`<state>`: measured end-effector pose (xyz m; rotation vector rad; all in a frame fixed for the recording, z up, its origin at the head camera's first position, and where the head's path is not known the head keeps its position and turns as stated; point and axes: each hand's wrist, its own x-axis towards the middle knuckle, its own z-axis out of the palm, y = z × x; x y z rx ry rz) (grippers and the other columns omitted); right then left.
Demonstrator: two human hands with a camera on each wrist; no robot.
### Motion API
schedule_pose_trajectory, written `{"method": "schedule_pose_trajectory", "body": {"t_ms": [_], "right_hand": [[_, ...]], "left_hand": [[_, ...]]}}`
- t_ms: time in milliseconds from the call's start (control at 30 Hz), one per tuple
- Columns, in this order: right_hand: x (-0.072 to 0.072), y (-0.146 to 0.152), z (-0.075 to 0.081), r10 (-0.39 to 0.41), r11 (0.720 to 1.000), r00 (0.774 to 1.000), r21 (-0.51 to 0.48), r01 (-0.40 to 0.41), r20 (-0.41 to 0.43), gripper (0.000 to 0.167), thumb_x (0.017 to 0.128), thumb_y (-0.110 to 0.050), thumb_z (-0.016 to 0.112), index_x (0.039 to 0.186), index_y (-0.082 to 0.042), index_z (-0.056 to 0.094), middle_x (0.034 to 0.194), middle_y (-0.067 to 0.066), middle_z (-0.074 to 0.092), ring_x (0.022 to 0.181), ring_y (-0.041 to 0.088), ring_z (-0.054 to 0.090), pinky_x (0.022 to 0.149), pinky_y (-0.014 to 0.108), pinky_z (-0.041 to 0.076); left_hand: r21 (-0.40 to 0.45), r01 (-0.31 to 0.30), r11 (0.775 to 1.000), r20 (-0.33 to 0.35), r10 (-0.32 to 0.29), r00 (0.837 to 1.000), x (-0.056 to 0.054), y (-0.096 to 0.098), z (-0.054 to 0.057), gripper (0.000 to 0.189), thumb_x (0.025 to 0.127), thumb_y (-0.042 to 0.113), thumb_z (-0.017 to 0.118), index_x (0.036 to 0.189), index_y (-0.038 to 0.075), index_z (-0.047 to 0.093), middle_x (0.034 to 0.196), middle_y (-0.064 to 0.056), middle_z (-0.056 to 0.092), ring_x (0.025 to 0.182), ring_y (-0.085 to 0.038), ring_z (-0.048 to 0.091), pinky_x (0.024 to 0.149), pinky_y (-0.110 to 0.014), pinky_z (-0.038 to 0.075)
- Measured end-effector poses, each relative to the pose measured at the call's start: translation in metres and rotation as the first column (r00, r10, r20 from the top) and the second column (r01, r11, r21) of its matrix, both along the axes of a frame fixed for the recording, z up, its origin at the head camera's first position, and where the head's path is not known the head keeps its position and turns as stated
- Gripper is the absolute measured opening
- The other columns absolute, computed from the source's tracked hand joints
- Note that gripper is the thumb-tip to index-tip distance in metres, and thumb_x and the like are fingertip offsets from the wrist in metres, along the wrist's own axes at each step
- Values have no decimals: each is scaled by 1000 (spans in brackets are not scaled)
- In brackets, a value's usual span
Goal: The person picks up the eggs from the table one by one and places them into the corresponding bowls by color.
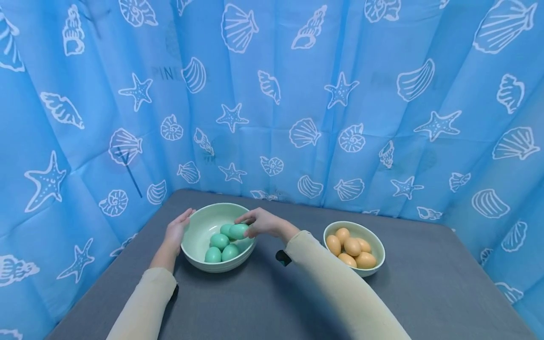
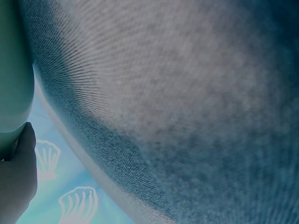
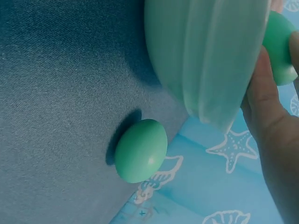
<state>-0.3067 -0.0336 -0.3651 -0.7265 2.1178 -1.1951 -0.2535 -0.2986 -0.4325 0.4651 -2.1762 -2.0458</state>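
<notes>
In the head view, a pale green bowl (image 1: 197, 236) with several green eggs (image 1: 219, 241) in it stands on the grey table. Above the bowl's right side, my right hand (image 1: 265, 223) pinches a green egg (image 1: 239, 231) between fingers and thumb. My left hand (image 1: 175, 232) lies along the bowl's left outer side, its fingers fairly straight near the rim. The left wrist view shows only part of that hand (image 2: 18, 177) against the bowl (image 2: 14, 70). Another green egg (image 3: 141, 150) lies on the table beside the bowl in the right wrist view; my right arm hides it in the head view.
A smaller pale green bowl (image 1: 379, 257) holding several orange-tan eggs (image 1: 352, 246) stands to the right, just beyond my right forearm. Grey cloth covers the table (image 1: 238, 302). A blue curtain (image 1: 272, 118) with white shells and starfish hangs along the back and sides.
</notes>
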Motion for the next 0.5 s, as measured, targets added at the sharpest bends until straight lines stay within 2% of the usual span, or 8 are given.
{"method": "schedule_pose_trajectory", "body": {"t_ms": [100,267,433,500], "right_hand": [[0,-5,-1,4,999,1000,52,-3,-30,44,87,10,64,128,-6,64,137,19,53,122,30,54,84,37,55],[-3,-13,-4,-39,994,998,102,45,-54,43,85,9,67,125,-7,66,132,18,58,107,25,61,75,34,56],[-5,-21,-4,-55,984,996,168,66,-68,39,85,3,71,122,-8,68,130,16,60,115,26,58,71,32,56],[-6,-25,-5,-54,979,996,195,66,-68,37,86,1,71,121,-8,68,131,16,59,114,26,59,71,31,56]], "left_hand": [[-6,-1,1000,-14,0,1000,1,0,0,48,107,13,29,154,6,22,157,-10,26,146,-27,17,118,-39,16],[-14,5,1000,-26,-6,1000,1,1,0,48,107,12,29,154,5,22,157,-11,26,146,-28,17,119,-40,15],[-15,-8,1000,-11,7,1000,1,2,0,48,107,13,29,154,6,23,157,-11,27,146,-28,17,119,-41,15],[-14,-13,1000,-8,13,1000,2,2,0,48,107,13,29,154,6,23,157,-10,27,146,-28,17,119,-41,15]]}}
